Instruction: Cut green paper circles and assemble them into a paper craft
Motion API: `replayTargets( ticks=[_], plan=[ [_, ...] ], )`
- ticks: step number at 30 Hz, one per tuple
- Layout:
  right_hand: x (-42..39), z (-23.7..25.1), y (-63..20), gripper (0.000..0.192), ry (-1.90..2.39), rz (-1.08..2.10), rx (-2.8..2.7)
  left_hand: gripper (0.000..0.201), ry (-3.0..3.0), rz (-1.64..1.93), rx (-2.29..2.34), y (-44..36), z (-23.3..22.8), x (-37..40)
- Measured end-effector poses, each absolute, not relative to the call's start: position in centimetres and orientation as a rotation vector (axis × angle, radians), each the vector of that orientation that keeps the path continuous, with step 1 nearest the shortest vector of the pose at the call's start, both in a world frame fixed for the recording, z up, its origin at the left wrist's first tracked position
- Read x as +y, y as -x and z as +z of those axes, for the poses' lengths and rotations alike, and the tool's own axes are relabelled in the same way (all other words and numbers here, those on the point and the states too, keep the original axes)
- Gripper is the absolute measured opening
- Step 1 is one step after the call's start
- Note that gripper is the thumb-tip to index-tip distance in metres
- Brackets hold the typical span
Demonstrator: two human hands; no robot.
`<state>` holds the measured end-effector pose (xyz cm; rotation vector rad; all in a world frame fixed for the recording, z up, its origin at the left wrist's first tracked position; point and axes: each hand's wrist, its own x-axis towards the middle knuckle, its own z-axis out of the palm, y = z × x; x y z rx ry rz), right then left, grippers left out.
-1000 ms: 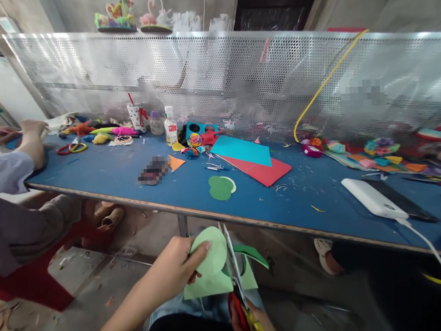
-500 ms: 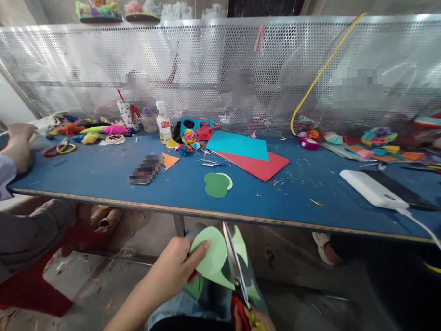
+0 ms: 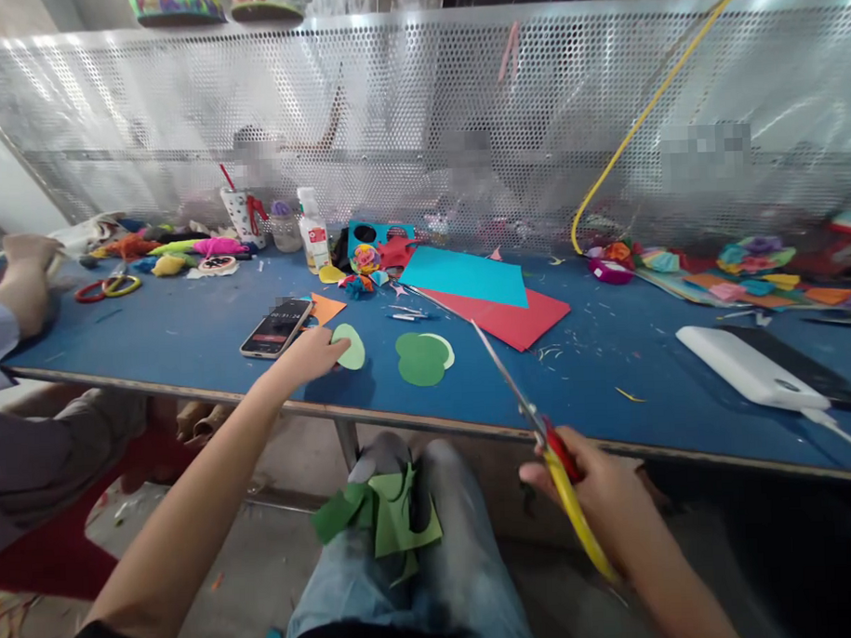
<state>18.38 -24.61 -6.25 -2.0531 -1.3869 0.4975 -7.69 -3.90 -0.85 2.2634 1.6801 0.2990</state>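
Fingers [image 3: 328, 339] of our left hand [image 3: 313, 353] pinch a light green cutout [image 3: 349, 346], a rounded leaf shape, and hold it flat on the blue table [image 3: 189, 337] near the front edge. Cutout sits just right of the phone [image 3: 276, 327] and left of a stack of green cutouts [image 3: 422, 358], dark green on top, pale one peeking out behind. Not touching either, as far as we can tell.

Our right hand [image 3: 593, 485] grips the scissors [image 3: 541, 436] by red and yellow handles, fingers wrapped tight. Blades are together, pointing up and left over the table edge, tip above the red sheet [image 3: 523, 323]. Nothing between the blades.

On our lap: green scraps [image 3: 383, 516], a dark green piece over lighter ones, lying across the jeans below the table edge.

Further back: cyan sheet [image 3: 466, 276] overlaps the red sheet. Orange triangle [image 3: 326, 308] just behind the phone. Glue bottle [image 3: 314, 234] and a cup [image 3: 238, 214] stand near the perforated metal screen [image 3: 418, 114]. Yellow cord [image 3: 642, 116] runs down the screen. White power bank [image 3: 752, 368] at right with a cable leaving it. Paper flowers [image 3: 744, 257] far right.

Left side: another person's arm [image 3: 20, 287] rests on the table, near red and yellow rings [image 3: 107, 288]. What that hand holds, we cannot tell.
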Motion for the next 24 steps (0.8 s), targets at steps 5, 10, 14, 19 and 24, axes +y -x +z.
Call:
replayTargets(
  ticks=[5, 10, 14, 19, 24],
  plan=[
    [-19.4, -4.7, -21.9, 0.033, 2.143, 0.096, -1.524, 0.035, -2.343, 0.189, 1.913, 8.0, -0.9, -2.1],
    [-16.4, -5.0, -23.3, 0.027, 2.197, 0.106, -1.477, 0.052, -2.333, 0.317, 2.189, 8.8, -2.5, -7.2],
    [-15.9, -5.2, -23.3, 0.03, 2.204, 0.232, -1.414, 0.045, -2.509, 0.199, 1.414, 8.0, -11.0, -14.7],
    [-15.6, -5.7, -23.1, 0.028, 2.198, 0.206, -1.437, 0.084, -1.938, -0.08, 1.882, 6.2, -23.8, -17.3],
    [-15.3, -5.8, -23.2, 0.027, 2.2, 0.234, -1.363, 0.063, -2.051, -0.094, 1.751, 4.7, -26.3, -17.1]
  ],
)
